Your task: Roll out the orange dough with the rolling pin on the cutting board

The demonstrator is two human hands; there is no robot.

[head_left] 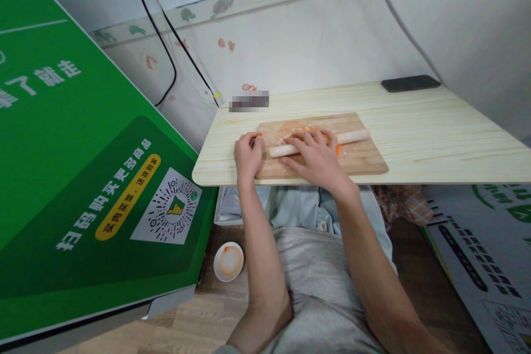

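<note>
A wooden cutting board [369, 157] lies near the front edge of the table. Across it rests a pale wooden rolling pin [352, 136], one end showing at each side of my right hand. My right hand [315, 156] is laid over the pin, its fingers curved across it and the thumb on the near side. Under the pin shows something flat and orange [305, 128], which looks like dough, with white floury specks around it. At the board's left edge my left hand [249, 157] has its fingers curled on that edge; its fingertips are partly hidden.
A dark phone [410, 83] lies at the back of the pale table [448, 138], against the wall. A blurred-out item [249, 101] is at the back left. Below stands a white bowl [228, 261] with orange residue. A green printed panel [103, 177] borders the left.
</note>
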